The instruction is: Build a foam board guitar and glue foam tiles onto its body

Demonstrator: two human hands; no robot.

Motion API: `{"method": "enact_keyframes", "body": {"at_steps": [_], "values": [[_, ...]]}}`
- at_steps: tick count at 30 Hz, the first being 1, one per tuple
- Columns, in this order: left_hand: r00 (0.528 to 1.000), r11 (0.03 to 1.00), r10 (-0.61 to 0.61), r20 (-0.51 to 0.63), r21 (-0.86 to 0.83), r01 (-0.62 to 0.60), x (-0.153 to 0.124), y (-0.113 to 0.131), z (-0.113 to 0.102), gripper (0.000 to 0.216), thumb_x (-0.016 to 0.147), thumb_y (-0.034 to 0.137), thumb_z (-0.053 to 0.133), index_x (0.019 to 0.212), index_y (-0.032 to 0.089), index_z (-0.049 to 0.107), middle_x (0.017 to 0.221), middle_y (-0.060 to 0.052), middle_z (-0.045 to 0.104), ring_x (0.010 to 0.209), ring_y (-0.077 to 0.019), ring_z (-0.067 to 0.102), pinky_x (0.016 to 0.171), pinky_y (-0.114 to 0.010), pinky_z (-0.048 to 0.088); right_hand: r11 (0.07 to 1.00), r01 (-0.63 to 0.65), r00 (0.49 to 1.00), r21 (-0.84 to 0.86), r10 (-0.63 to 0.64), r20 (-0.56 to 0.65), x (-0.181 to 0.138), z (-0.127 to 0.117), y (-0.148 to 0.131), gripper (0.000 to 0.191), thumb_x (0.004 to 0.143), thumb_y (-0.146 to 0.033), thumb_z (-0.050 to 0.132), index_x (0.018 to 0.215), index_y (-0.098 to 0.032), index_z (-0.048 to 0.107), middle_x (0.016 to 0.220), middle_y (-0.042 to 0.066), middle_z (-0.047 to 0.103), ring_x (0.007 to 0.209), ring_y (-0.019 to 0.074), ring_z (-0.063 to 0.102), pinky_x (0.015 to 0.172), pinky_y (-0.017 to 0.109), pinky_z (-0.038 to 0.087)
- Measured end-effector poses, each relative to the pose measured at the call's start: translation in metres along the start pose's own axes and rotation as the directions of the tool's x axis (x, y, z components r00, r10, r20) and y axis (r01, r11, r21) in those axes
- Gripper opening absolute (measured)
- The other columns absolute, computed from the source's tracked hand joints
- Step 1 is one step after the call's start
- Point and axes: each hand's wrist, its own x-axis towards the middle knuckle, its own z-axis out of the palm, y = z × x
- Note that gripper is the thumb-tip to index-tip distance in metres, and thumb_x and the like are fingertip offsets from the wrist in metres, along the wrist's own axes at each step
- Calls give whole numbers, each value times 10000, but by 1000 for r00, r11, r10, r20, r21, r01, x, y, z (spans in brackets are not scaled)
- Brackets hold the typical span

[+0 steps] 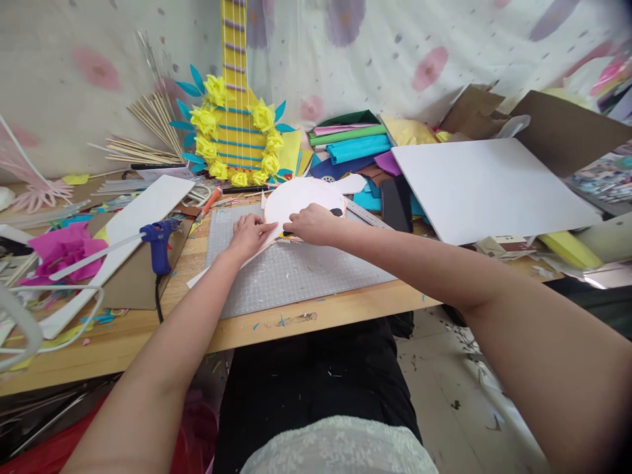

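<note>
A rounded white board (302, 195) lies on a grey gridded cutting mat (301, 283). My left hand (249, 236) rests on the board's near left edge, its fingers stretched out and pressing down. My right hand (316, 225) is closed around a craft knife (337, 212) with black and yellow parts, its front end low at the board's near edge. A thin white strip (200, 277) runs out from under my left hand toward the mat's left side. The blade itself is too small to make out.
A blue glue gun (158, 242) stands left of the mat. Behind is a yellow paper guitar (241, 131) with flowers. A metal ruler (368, 214), a dark phone-like slab (396, 205) and a large white board (494, 191) lie to the right. The table's front edge (316, 316) is close.
</note>
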Motion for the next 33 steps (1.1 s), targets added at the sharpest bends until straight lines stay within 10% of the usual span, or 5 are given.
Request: {"method": "enact_keyframes", "body": {"at_steps": [33], "values": [[997, 996, 23, 68, 82, -28, 0, 4, -11, 347, 922, 421, 426, 1177, 364, 654, 1003, -89, 534, 1017, -244, 450, 917, -390, 302, 978, -129, 990, 163, 116, 83, -23, 15, 2, 352, 945, -271, 345, 1185, -184, 587, 1003, 123, 702, 909, 239, 641, 669, 303, 349]]}}
